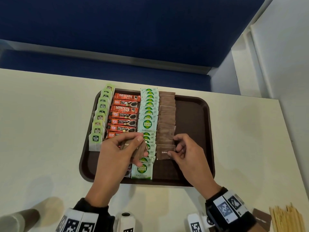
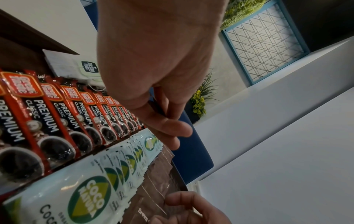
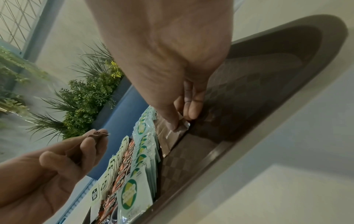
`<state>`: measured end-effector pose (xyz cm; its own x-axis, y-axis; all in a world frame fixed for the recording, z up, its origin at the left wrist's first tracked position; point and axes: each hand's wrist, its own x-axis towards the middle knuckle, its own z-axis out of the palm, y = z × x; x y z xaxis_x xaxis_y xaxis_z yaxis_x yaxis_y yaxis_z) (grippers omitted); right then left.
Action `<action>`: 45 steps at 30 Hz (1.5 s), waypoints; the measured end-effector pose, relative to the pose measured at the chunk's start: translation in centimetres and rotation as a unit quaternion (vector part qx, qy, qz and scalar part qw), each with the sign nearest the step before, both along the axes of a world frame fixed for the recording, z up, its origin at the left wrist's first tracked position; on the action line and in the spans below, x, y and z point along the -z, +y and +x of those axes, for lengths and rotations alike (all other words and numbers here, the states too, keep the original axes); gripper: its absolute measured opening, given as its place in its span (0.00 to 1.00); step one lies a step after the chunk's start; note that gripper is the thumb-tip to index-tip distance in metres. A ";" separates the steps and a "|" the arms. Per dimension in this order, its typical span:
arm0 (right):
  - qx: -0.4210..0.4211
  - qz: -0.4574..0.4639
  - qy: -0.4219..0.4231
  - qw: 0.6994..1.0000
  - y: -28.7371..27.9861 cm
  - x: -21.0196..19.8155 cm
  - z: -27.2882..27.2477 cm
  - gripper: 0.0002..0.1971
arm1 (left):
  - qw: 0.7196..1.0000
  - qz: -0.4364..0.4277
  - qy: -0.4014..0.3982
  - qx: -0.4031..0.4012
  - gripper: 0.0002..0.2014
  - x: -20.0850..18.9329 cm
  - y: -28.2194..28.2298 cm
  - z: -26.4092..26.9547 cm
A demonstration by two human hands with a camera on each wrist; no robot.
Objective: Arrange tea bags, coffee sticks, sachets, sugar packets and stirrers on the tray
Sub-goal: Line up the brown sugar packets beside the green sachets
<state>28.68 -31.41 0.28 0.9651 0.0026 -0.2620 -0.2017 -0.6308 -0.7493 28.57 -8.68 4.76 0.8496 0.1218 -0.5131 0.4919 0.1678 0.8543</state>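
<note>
Brown tray (image 1: pixel 197 114) on cream table (image 1: pixel 41 123), blue partition (image 1: pixel 117 22) behind, white wall right; left hand (image 1: pixel 117 153) fingers curled, pinching spare brown packets (image 1: pixel 138 150); right hand (image 1: pixel 189 153) pinching nearest brown sugar packet (image 1: pixel 164 152) in the tray's fourth row; stirrers (image 1: pixel 286 220) on table, off-tray.

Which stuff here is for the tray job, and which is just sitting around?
For the job:
tray
tea bags
coffee sticks
Coco sachets
brown packets
stirrers
left hand, holding brown packets
right hand, touching the nearest brown packet

Just there:
table
plants
</note>
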 end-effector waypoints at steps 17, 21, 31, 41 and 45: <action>0.068 0.098 -0.031 0.992 1.0 -2.1 -0.2 0.16 | 0.999 -0.025 -0.032 0.008 0.18 0.9 -1.1 -0.2; 0.047 0.244 0.065 0.966 2.7 -4.6 0.1 0.17 | 0.999 -0.019 -0.029 0.029 0.22 0.4 -2.0 -0.2; 0.093 0.313 0.101 0.940 1.6 -5.7 0.8 0.06 | 0.997 -0.024 0.002 0.068 0.08 0.3 -1.3 -0.2; -0.036 0.211 0.044 0.976 1.2 -7.1 1.8 0.24 | 0.995 0.009 0.005 0.104 0.13 0.3 -1.0 0.5; -0.028 0.225 0.030 0.974 1.8 -7.0 1.9 0.24 | 0.989 -0.053 0.006 0.135 0.10 -0.6 -1.4 0.4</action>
